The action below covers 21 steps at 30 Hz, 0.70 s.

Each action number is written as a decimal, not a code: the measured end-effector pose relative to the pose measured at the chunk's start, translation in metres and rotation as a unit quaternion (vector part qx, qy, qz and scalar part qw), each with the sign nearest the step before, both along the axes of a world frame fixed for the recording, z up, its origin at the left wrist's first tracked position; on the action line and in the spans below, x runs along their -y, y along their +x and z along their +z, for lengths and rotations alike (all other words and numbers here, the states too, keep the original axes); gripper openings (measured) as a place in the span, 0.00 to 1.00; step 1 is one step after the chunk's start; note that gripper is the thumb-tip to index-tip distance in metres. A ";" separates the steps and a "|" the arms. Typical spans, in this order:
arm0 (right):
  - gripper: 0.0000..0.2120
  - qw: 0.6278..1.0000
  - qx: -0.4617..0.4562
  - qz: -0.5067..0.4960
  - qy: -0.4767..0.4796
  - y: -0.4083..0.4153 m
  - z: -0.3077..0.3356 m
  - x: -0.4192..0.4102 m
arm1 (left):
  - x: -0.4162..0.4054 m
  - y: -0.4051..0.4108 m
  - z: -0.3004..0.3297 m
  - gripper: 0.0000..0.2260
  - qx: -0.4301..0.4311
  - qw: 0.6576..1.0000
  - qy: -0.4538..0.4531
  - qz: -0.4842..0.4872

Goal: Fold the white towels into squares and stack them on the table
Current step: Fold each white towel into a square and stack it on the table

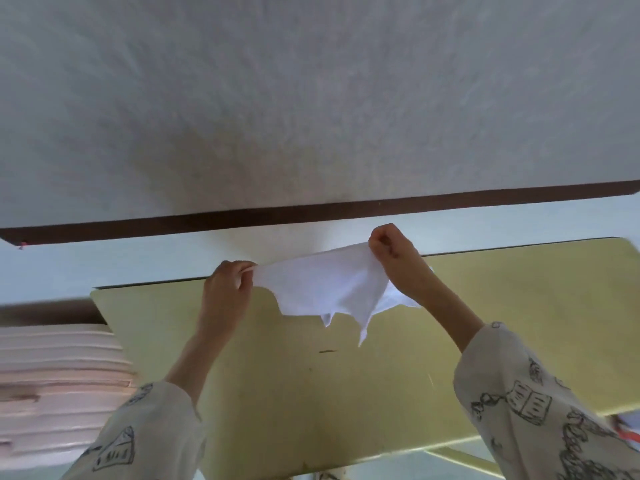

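Note:
A white towel [322, 285] hangs stretched in the air over the far half of the yellow-green table [346, 393]. My left hand [227, 284] pinches its left top corner. My right hand [394, 254] grips the right top corner a little higher. The towel's lower edge droops in crumpled points just above the tabletop. No folded towels are in sight on the table.
A stack of pale pink flat items [59, 386] stands to the left of the table. A grey wall [311, 98] with a dark brown strip [311, 213] rises behind the table's far edge. Something red and white [628, 433] shows at the right border.

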State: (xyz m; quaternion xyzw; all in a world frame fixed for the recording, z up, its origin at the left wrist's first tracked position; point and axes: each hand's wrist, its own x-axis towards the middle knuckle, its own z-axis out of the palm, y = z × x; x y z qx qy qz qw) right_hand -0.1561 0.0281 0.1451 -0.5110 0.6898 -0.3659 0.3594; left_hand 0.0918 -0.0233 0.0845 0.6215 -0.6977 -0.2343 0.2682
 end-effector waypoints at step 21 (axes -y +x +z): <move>0.06 0.972 0.011 0.029 0.232 0.015 -0.080 -0.098 | -0.078 0.076 -0.048 0.03 -0.092 0.946 0.309 -0.041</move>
